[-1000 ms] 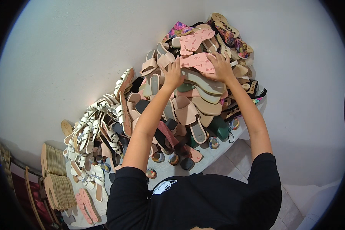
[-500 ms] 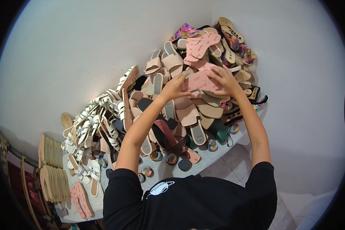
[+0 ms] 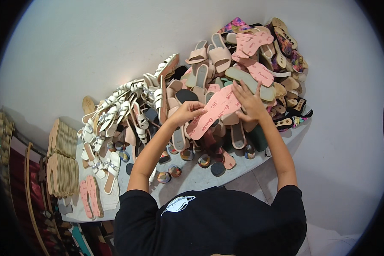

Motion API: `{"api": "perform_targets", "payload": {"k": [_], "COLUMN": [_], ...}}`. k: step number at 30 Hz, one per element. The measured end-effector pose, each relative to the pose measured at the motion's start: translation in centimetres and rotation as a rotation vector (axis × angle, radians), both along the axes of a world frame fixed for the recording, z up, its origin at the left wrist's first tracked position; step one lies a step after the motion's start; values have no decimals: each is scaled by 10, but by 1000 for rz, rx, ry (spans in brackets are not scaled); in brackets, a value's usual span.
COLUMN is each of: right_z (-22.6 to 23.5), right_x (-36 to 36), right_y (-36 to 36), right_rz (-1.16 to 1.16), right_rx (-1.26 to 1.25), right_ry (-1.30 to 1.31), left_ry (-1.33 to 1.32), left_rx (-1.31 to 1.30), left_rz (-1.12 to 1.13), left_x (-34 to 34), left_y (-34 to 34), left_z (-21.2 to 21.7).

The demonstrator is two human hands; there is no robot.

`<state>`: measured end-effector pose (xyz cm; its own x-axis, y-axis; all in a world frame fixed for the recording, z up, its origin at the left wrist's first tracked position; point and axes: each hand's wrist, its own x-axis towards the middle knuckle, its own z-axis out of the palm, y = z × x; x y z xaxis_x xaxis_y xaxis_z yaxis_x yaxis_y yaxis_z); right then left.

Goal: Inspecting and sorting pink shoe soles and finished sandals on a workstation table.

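A pink printed insole sheet (image 3: 213, 112), shaped like a shoe sole, is held at a slant above the pile of sandals. My left hand (image 3: 187, 113) pinches its lower left edge between thumb and fingers. At the upper right end, my right hand (image 3: 251, 103) lies against the sheet with fingers stretched and thumb apart. Just beyond that hand are a pale greenish sole (image 3: 239, 77) and another pink insole (image 3: 260, 71). More pink insoles (image 3: 254, 42) lie higher on the heap. Beige slide sandals (image 3: 221, 58) stand to their left.
White strappy sandals (image 3: 115, 106) are heaped on the left of the table (image 3: 183, 177). Stacked tan soles (image 3: 63, 177) and a pair of pink soles (image 3: 91, 196) sit at the left end. Round multicoloured heels (image 3: 204, 161) line the front edge. Walls rise behind and right.
My hands have drawn the pink insole toward me, away from the heap, and it has tilted. The pale greenish sole behind it now shows. The whole view has shifted somewhat.
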<state>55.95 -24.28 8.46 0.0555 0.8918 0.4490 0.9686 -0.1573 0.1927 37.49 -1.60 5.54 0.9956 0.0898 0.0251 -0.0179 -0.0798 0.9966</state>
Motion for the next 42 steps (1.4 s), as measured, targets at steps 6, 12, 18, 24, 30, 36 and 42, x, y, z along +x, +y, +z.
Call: {"api": "perform_targets", "payload": {"k": [6, 12, 18, 24, 30, 36, 42], "right_z": [-70, -54, -49, -109, -118, -83, -47], "right_x": [-83, -133, -207, -322, -389, -444, -512], "right_y": [34, 79, 141, 149, 169, 257, 332], "right_rz": [355, 514, 217, 787, 1376, 1194, 1220], "right_rx": [-107, 165, 174, -26, -206, -2, -312], "right_ry": [246, 292, 342, 207, 293, 177, 0], "left_ry": [65, 35, 24, -211, -249, -253, -3], "left_rx": [-29, -267, -373, -639, -616, -355, -229], "left_rz": [158, 368, 476, 825, 1055, 1326, 1500], "left_x": [-63, -139, -216, -302, -393, -485, -580], "left_y": [-3, 6, 5, 24, 27, 22, 25], "left_z": [-18, -35, -38, -64, -66, -95, -98]}}
